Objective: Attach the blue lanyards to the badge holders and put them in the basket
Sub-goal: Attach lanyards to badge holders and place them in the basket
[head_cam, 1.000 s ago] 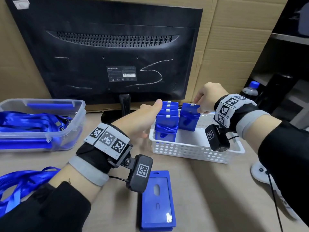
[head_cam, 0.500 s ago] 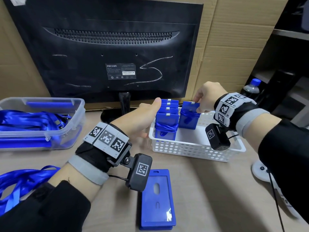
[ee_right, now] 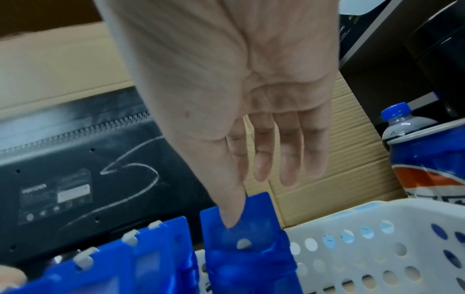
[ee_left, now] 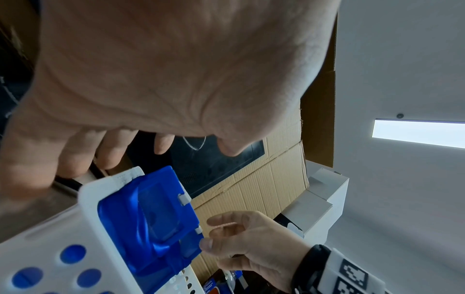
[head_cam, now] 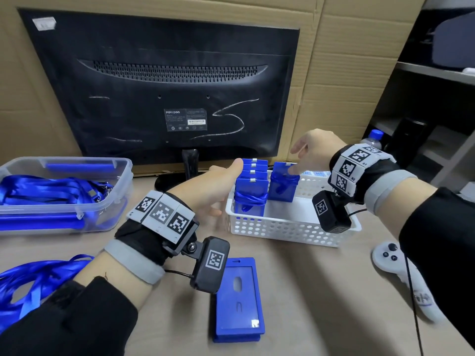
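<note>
Fingers of the right hand [head_cam: 312, 147] hang straight, thumb touching an upright blue plastic badge holder [head_cam: 282, 185]; left hand [head_cam: 210, 187] rests relaxed beside the white perforated basket [head_cam: 282, 228].

blue badge holders [head_cam: 281, 185] (lanyard-wrapped) stand upright in white basket [head_cam: 288, 228].

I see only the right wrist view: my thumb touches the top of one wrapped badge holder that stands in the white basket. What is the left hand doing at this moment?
Observer: The left hand is open beside the left end of the basket and holds nothing.
Operator: How many holders stand in the row next to mine?
Observer: In the head view, four badge holders stand in that row.
Operator: Is some work left on the table?
Observer: Yes, a bare badge holder lies flat on the table near you, with no lanyard on it.
</note>
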Available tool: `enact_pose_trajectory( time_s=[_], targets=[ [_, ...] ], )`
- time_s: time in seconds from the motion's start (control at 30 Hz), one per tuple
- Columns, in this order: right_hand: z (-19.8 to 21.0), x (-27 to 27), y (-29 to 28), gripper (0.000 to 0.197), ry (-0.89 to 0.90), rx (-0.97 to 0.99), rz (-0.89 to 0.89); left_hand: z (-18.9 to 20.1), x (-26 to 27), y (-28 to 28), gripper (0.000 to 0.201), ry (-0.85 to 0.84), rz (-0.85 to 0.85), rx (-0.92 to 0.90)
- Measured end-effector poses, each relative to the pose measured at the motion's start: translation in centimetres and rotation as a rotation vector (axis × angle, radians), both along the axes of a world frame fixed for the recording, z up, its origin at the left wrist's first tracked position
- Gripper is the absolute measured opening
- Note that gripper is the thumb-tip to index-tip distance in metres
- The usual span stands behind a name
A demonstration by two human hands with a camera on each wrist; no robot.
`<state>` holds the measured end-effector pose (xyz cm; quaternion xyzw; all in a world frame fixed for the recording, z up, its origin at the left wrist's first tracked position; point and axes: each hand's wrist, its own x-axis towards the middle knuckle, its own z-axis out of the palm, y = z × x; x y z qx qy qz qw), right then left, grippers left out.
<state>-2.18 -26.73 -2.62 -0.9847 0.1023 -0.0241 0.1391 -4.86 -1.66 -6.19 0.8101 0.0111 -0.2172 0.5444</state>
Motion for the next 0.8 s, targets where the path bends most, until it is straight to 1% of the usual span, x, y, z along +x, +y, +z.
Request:
enact_pose_trajectory(
  time_s=[0.1, 0.17, 0.23, 0.3, 0.37, 0.4, 0.5, 0.57, 0.67, 0.77, 0.8],
  targets=[
    [1.1, -2.5, 1.7, 0.027, -0.012, 0.053, 0.103, 0.5, -1.1, 0.8, 0.081, -0.029, -0.012, 0.053],
    [1.2, -4.4, 3.4, 0.025, 0.021, 0.102, 0.205, 0.7, -1.9, 1.4, 0.089, -0.048, 0.006, 0.059],
    [1.0, -6.3, 5.6, 0.025, 0.145, 0.178, 0.326, 0.9, -2.9, 2.2, 0.092, -0.071, 0.038, 0.047],
    [0.1, -8.1, 8.1, 0.026, 0.299, 0.201, 0.440, 1.1, -4.0, 3.2, 0.094, -0.079, 0.052, 0.047],
    [-1.4, -9.4, 10.5, 0.033, 0.410, 0.184, 0.523, 1.3, -4.9, 4.4, 0.095, -0.087, 0.055, 0.045],
    [-2.3, -9.8, 11.5, 0.040, 0.448, 0.141, 0.550, 1.3, -5.3, 4.9, 0.097, -0.090, 0.055, 0.048],
    [-4.8, -10.6, 13.6, 0.062, 0.492, -0.073, 0.553, 1.9, -6.5, 6.5, 0.102, -0.108, 0.071, 0.070],
    [-5.6, -10.8, 14.2, 0.063, 0.470, -0.194, 0.542, 2.3, -7.2, 7.3, 0.096, -0.108, 0.094, 0.062],
    [-5.5, -11.0, 14.4, 0.054, 0.437, -0.285, 0.506, 2.8, -8.0, 8.3, 0.090, -0.104, 0.114, 0.046],
    [-4.5, -11.0, 14.4, 0.032, 0.371, -0.303, 0.462, 3.0, -8.4, 9.3, 0.090, -0.089, 0.113, 0.039],
    [-4.1, -11.0, 14.5, 0.029, 0.348, -0.309, 0.441, 3.0, -8.5, 9.8, 0.091, -0.087, 0.115, 0.044]
  ],
)
